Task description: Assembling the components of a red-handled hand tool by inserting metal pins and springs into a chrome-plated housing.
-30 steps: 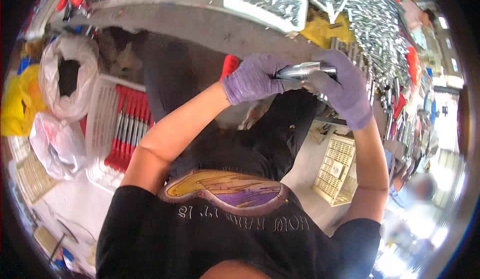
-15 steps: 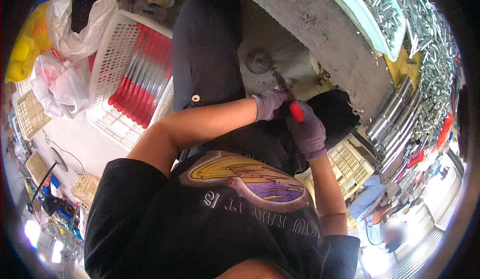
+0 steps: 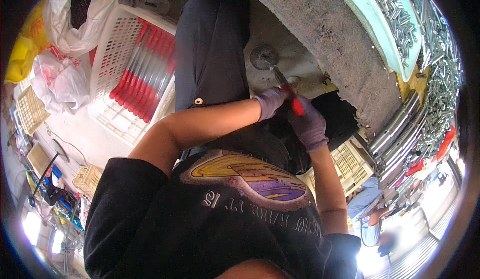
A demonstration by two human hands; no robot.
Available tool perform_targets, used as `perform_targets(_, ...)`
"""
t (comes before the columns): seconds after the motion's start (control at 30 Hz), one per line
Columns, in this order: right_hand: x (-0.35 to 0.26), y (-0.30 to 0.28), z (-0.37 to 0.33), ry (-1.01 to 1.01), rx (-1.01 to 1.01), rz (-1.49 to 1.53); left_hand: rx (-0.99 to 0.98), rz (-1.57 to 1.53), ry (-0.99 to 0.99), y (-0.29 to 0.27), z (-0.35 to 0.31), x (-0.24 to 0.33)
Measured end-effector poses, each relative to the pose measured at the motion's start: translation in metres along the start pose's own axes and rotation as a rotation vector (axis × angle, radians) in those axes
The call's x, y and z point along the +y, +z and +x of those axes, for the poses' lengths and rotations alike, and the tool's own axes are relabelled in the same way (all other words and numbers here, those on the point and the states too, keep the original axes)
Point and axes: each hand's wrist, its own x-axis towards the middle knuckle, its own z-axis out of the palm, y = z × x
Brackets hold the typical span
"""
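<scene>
Both hands (image 3: 292, 111) grip a red-handled tool (image 3: 287, 91), seemingly beside a white basket (image 3: 120, 79)

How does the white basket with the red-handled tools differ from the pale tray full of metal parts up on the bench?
The white basket sits low on the floor at the person's left; the pale tray rests up on the grey bench at the right. The basket has slotted, see-through walls; the tray's rim looks solid. The basket holds long red-handled tools laid side by side; the tray holds small silvery pieces heaped loosely. Both are pale, open-topped containers.
</scene>
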Motion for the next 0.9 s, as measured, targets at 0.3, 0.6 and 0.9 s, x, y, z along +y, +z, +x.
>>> perform_targets(0.3, 0.012, 0.021, 0.06, -0.072, 0.027, -0.15, 0.369, 0.416, 1.097, 0.013, -0.065, 0.071)
perform_targets(0.6, -0.002, 0.027, 0.055, -0.339, 0.039, -0.107, -0.208, 1.416, 1.194, 0.03, -0.068, 0.07)
perform_targets(0.9, 0.028, 0.025, 0.037, -0.195, -0.11, -0.135, -0.258, 1.355, 0.903, 0.03, -0.065, 0.06)
